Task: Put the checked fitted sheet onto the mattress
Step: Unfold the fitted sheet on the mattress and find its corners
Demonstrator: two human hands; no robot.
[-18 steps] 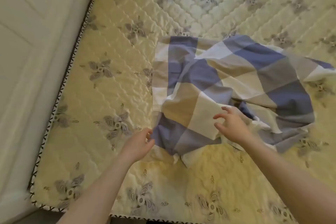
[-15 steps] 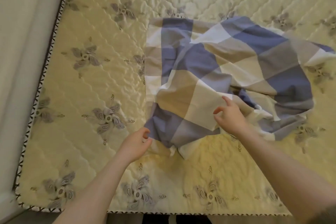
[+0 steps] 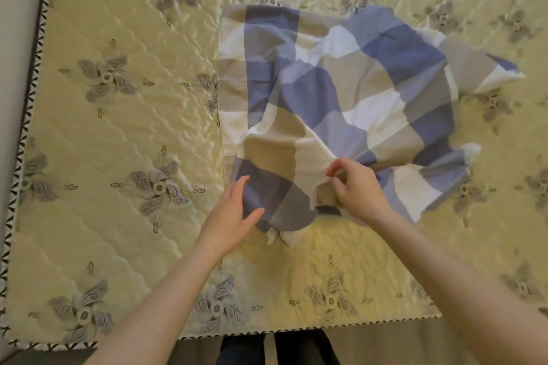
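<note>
Head view shows the left hand (image 3: pixel 234 213), beside the cloth half a second ago, now laid with straight fingers (image 3: pixel 240 184) on the near corner of the crumpled checked fitted sheet (image 3: pixel 341 92), which lies bunched on the mattress (image 3: pixel 118 127), while the right hand (image 3: pixel 355 190) has closed to pinch a cream fold.

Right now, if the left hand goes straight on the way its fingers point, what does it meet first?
The left hand, open, would probably meet the checked fitted sheet first, at its dark blue square near the bunched near-left corner. Depth is unclear; the fingertips may be touching it.
</note>
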